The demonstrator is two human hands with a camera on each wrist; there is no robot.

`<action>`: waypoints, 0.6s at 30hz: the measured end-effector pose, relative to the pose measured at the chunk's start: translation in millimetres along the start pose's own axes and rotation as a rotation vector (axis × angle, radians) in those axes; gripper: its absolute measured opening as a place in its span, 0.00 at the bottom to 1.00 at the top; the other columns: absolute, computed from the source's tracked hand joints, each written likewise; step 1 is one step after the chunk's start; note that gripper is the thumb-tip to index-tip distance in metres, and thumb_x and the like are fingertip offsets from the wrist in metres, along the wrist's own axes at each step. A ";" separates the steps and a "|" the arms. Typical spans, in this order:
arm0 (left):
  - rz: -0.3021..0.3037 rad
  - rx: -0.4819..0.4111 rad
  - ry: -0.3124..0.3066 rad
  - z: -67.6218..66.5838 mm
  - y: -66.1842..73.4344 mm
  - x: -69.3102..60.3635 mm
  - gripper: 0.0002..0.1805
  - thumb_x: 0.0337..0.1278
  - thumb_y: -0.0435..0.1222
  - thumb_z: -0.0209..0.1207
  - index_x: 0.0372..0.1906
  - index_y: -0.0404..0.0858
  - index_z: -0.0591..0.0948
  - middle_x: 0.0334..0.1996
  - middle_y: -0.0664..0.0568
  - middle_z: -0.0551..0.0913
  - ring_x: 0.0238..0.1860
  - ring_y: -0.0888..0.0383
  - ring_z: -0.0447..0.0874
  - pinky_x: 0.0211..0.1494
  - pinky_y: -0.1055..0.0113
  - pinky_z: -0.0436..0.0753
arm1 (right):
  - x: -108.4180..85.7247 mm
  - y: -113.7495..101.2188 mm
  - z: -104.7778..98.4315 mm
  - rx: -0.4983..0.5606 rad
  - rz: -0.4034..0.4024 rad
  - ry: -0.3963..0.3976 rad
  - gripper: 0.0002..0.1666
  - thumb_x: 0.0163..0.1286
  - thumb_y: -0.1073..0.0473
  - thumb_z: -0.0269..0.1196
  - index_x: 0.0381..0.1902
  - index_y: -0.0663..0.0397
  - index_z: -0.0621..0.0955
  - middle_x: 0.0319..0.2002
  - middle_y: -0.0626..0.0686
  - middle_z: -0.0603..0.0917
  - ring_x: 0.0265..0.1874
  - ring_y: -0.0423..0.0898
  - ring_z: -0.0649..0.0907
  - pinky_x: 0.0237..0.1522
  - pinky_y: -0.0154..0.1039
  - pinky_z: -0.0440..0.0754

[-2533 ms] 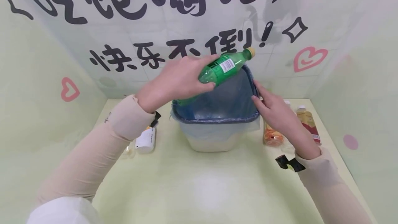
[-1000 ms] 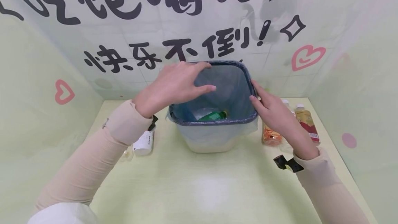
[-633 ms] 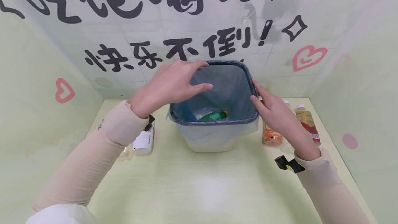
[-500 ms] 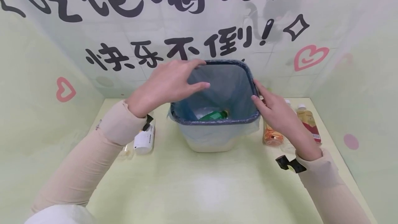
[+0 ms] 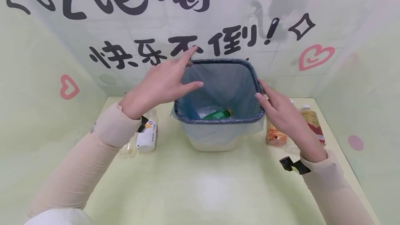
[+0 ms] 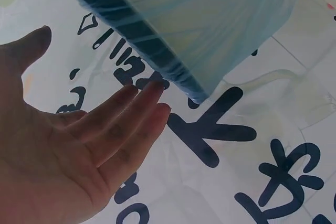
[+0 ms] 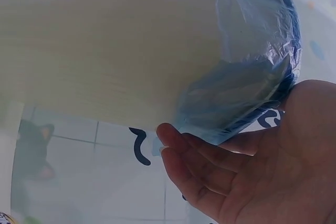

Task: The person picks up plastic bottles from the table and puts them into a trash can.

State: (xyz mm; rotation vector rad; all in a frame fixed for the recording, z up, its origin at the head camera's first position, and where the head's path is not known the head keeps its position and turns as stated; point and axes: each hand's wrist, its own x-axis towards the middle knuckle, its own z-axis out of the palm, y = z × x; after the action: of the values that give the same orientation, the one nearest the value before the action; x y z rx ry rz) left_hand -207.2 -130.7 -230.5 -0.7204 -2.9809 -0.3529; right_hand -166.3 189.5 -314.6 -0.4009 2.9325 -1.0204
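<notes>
On the counter (image 5: 206, 183), bin (image 5: 215, 143) upright, rim draped with blue bag (image 6: 257, 30). Green bottle (image 5: 217, 115) lies inside it, low down. Left hand (image 5: 160, 81): fingers spread, near rim at the bin's left. Right hand (image 5: 282, 112): grips right rim, thumb over edge, fingers outside. White-labelled bottle (image 5: 146, 137) to left; orange-labelled bottle (image 5: 276, 137) to right.

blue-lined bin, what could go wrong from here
The right hand touches the bin near its rim; pulling away, it might snag the thin liner. The left hand is by the opposite side; drawing back, it could bump the white-labelled bottle left of the bin. The green bottle inside might roll if the bin tips.
</notes>
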 end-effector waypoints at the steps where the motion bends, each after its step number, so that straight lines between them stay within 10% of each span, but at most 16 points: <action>1: -0.002 -0.001 0.001 0.2 -1.6 -0.8 0.51 0.61 0.60 0.59 0.80 0.53 0.45 0.65 0.51 0.77 0.38 0.51 0.83 0.35 0.54 0.80 | -0.6 0.3 -0.1 0.004 0.002 -0.001 0.40 0.79 0.37 0.42 0.80 0.45 0.49 0.77 0.57 0.56 0.74 0.61 0.60 0.70 0.62 0.59; 18: -0.156 -0.113 0.043 10.7 -65.5 -33.2 0.51 0.62 0.61 0.56 0.81 0.52 0.42 0.66 0.43 0.75 0.56 0.41 0.80 0.55 0.40 0.76 | -1.1 -0.1 1.6 0.022 0.018 -0.005 0.38 0.80 0.41 0.45 0.80 0.45 0.50 0.77 0.57 0.58 0.66 0.63 0.71 0.65 0.62 0.68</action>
State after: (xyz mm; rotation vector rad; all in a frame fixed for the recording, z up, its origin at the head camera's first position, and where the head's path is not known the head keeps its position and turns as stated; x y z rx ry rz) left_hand -207.6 -199.6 -258.0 -0.4816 -3.0032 -0.5414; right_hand -165.0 188.7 -315.9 -0.3757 2.9123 -1.0471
